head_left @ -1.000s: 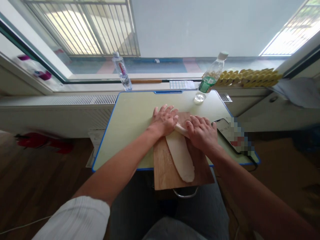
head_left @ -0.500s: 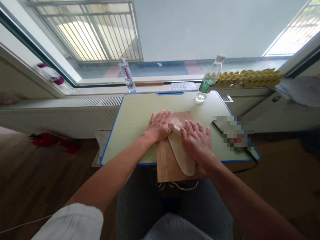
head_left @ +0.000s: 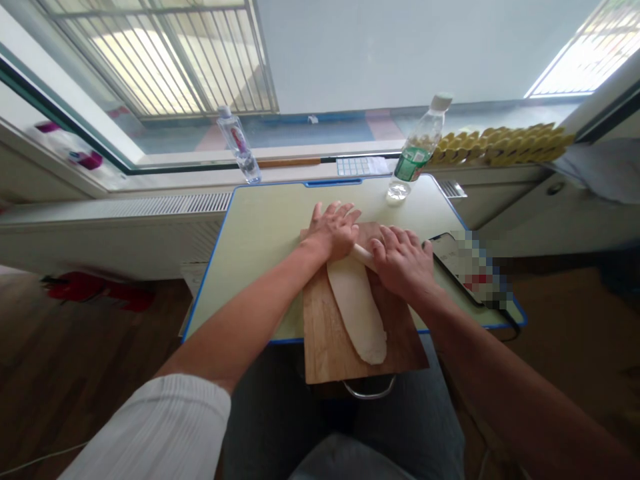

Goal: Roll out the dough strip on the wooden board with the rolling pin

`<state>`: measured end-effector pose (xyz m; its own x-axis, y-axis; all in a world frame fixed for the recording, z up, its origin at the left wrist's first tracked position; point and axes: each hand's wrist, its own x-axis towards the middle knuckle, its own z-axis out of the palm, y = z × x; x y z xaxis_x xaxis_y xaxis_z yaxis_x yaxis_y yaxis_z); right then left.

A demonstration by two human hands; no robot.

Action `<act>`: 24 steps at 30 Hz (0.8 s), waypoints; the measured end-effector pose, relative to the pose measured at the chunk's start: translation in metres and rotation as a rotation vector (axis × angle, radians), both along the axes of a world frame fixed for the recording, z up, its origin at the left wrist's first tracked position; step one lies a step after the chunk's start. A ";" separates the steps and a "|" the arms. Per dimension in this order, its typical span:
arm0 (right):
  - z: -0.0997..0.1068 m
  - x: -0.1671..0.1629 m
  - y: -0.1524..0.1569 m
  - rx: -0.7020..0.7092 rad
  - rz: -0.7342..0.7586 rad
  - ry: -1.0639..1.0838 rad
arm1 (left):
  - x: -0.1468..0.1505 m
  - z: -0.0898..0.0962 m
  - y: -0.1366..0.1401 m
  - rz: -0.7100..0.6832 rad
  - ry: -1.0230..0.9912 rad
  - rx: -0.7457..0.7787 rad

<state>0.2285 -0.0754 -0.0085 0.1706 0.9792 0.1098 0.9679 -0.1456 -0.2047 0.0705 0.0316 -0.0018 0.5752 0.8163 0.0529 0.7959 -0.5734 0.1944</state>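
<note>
A slim pale rolling pin (head_left: 365, 257) lies slantwise across the far end of a long oval sheet of dough (head_left: 359, 313). Beneath the dough is a wooden cutting board (head_left: 320, 337), its near end jutting past the table edge. My left hand (head_left: 334, 230) presses palm-down over the pin's left part, fingers stretched and spread. Over its right part rests my right hand (head_left: 404, 261), palm down, fingers extended forward. Both hands cover the ends of the pin, and neither has its fingers wrapped round it.
The small table (head_left: 270, 227) has a blue rim. At its back right stands a green-labelled bottle (head_left: 413, 160); another clear bottle (head_left: 241, 148) is on the sill side. A phone (head_left: 457, 267), partly blurred out, lies on the right. A red fire extinguisher (head_left: 100, 290) is on the floor.
Both hands and the rolling pin have moved toward the far end of the dough, and more of the sheet shows on the near side. The left fingers are more spread. The view has shifted slightly.
</note>
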 end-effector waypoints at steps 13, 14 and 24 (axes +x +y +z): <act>-0.004 0.000 -0.005 0.114 0.039 0.024 | 0.017 0.004 0.019 -0.053 0.035 -0.028; -0.005 -0.003 -0.007 0.127 0.053 0.046 | 0.018 0.005 0.018 -0.021 0.015 -0.014; -0.013 0.010 -0.005 0.120 0.040 0.308 | -0.021 0.007 -0.013 0.398 -0.201 0.027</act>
<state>0.2388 -0.0808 -0.0216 0.1751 0.9691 0.1737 0.8626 -0.0659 -0.5016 0.0491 0.0182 0.0054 0.1926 0.9689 0.1555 0.9035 -0.2369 0.3572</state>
